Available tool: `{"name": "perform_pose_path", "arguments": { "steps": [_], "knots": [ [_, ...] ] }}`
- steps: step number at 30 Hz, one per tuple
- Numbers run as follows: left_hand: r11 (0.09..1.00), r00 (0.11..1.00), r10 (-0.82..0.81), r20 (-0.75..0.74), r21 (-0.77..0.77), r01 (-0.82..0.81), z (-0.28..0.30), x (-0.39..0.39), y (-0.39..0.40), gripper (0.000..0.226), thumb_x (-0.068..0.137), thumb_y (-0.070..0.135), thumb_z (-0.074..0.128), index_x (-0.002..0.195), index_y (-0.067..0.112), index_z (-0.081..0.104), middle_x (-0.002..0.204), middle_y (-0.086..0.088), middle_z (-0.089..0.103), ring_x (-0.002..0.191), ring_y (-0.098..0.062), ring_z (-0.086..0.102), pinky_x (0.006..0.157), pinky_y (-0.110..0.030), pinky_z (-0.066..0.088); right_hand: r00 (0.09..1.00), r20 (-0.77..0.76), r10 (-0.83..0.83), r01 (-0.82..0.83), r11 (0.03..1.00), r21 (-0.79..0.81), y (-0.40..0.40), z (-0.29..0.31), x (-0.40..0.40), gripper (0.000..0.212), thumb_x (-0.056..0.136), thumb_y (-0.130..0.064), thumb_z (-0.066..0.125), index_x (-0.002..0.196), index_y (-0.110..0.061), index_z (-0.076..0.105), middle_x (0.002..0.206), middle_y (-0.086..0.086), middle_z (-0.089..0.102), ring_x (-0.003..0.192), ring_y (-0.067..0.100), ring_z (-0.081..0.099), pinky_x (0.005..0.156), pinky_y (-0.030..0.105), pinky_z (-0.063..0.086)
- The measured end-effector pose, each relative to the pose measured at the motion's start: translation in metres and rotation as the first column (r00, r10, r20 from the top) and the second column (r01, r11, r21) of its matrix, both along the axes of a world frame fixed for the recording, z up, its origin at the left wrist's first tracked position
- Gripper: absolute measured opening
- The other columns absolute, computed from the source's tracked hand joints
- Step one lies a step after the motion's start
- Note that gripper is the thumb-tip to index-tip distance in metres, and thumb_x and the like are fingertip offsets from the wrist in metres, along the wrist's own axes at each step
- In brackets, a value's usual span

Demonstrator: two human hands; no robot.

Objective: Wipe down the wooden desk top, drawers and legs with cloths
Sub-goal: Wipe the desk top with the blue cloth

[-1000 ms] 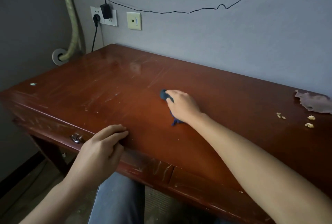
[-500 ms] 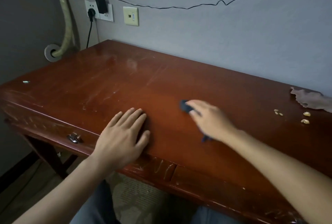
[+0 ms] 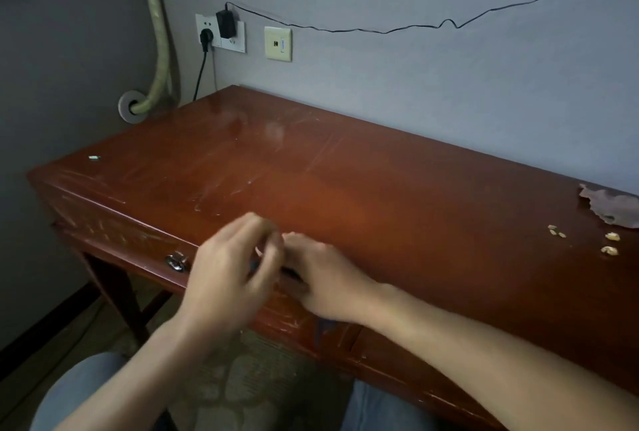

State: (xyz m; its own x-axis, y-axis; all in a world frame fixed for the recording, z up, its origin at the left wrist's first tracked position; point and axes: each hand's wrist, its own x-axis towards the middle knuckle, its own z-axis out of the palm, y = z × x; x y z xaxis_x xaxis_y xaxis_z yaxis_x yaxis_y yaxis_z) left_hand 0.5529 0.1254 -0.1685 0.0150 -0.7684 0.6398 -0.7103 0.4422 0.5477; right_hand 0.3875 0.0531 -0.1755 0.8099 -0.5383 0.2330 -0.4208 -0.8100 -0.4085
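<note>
The reddish wooden desk top (image 3: 415,209) fills the middle of the view. My two hands meet at its front edge. My right hand (image 3: 328,282) lies over the dark blue cloth (image 3: 292,273), which is mostly hidden; a corner hangs down the desk front below my wrist. My left hand (image 3: 231,278) is blurred, its fingers curled against the cloth's left end, touching my right fingertips. A metal drawer handle (image 3: 177,263) sits just left of my left hand. One desk leg (image 3: 117,295) shows below it.
Pale crumbs (image 3: 610,244) and a brownish ragged piece (image 3: 612,206) lie at the desk's right end, a small pale scrap (image 3: 93,157) at the left. Wall sockets with plugs (image 3: 221,31) and a hose (image 3: 159,33) are behind the left corner. My knees are under the desk.
My right hand has dragged the cloth from the middle of the top back to the front edge. My left hand lifted off the top and came in against the cloth.
</note>
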Motion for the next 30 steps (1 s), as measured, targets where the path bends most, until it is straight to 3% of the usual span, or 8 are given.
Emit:
{"name": "perform_pose_path", "arguments": {
  "steps": [3,7,10,14,20,22,26,30],
  "knots": [
    [0.995,0.994,0.099,0.044,0.008,-0.1,-0.005,0.024,-0.003,0.016,0.098,0.016,0.052,0.108,0.017,0.064,0.102,0.008,0.063,0.093,-0.014,0.062,0.078,-0.032,0.052,0.986,0.068,0.149,-0.157,0.979,0.129,0.003,0.018,-0.009,0.034,0.093,-0.005,0.071,0.126,-0.014,0.071,0.132,0.0,0.068,0.124,0.009,0.06,0.11,0.025,0.044],
    [0.984,0.906,0.136,0.401,0.052,-0.17,-0.034,0.039,-0.006,0.037,0.1,0.03,0.046,0.125,0.02,0.072,0.128,0.002,0.068,0.123,-0.021,0.062,0.104,-0.04,0.049,0.89,0.264,-0.372,0.361,0.928,0.09,-0.053,0.027,-0.053,0.033,0.091,-0.005,0.071,0.121,-0.018,0.076,0.127,-0.007,0.069,0.119,-0.001,0.06,0.109,0.024,0.043],
    [0.981,0.876,0.141,0.462,0.051,-0.185,-0.055,0.043,-0.003,0.044,0.105,0.04,0.045,0.14,0.022,0.065,0.147,0.001,0.06,0.142,-0.019,0.049,0.12,-0.046,0.037,0.795,0.094,-0.599,0.602,0.798,-0.006,-0.097,0.013,-0.061,0.032,0.1,-0.017,0.064,0.131,-0.023,0.069,0.138,-0.005,0.064,0.129,0.016,0.056,0.106,0.025,0.039],
    [0.98,0.867,0.191,0.46,-0.043,-0.193,-0.072,0.048,0.001,0.047,0.107,0.038,0.043,0.147,0.019,0.058,0.155,-0.001,0.051,0.149,-0.02,0.041,0.122,-0.052,0.032,0.833,0.119,-0.541,0.551,0.83,-0.087,-0.103,-0.001,-0.012,0.032,0.1,-0.028,0.064,0.129,-0.018,0.071,0.134,-0.002,0.067,0.125,0.019,0.061,0.105,0.024,0.04],
    [0.969,0.917,0.231,0.325,-0.161,-0.187,-0.085,0.052,-0.003,0.04,0.102,0.023,0.052,0.135,0.006,0.067,0.144,-0.009,0.061,0.141,-0.025,0.052,0.117,-0.05,0.042,0.996,0.087,0.018,-0.01,0.996,-0.086,-0.04,-0.004,0.027,0.034,0.095,-0.019,0.07,0.129,-0.014,0.07,0.133,0.003,0.068,0.123,0.011,0.062,0.111,0.022,0.042],
    [0.968,0.915,0.23,0.331,-0.177,-0.179,-0.086,0.055,-0.002,0.039,0.102,0.022,0.053,0.133,0.005,0.068,0.143,-0.01,0.061,0.14,-0.025,0.053,0.116,-0.05,0.043,0.997,0.064,-0.035,0.043,0.991,-0.128,-0.069,-0.002,0.023,0.032,0.095,-0.019,0.071,0.127,-0.013,0.072,0.13,0.004,0.07,0.122,0.013,0.064,0.11,0.024,0.044],
    [0.958,0.898,0.284,0.337,-0.149,-0.246,-0.084,0.066,-0.003,0.041,0.102,0.024,0.053,0.135,0.006,0.067,0.144,-0.01,0.06,0.142,-0.026,0.05,0.118,-0.052,0.04,0.891,0.094,-0.445,0.453,0.885,-0.105,-0.123,0.005,0.032,0.034,0.101,-0.022,0.063,0.133,-0.015,0.068,0.137,0.001,0.065,0.127,0.02,0.06,0.108,0.029,0.043],
    [0.939,0.867,0.344,0.36,-0.133,-0.317,-0.08,0.084,-0.005,0.045,0.104,0.031,0.047,0.139,0.01,0.064,0.146,-0.008,0.058,0.144,-0.026,0.047,0.12,-0.055,0.036,0.946,0.092,-0.311,0.321,0.939,-0.126,-0.092,0.002,0.06,0.035,0.101,-0.02,0.061,0.134,-0.013,0.067,0.139,0.003,0.064,0.127,0.021,0.059,0.11,0.032,0.044]
  ]
}}
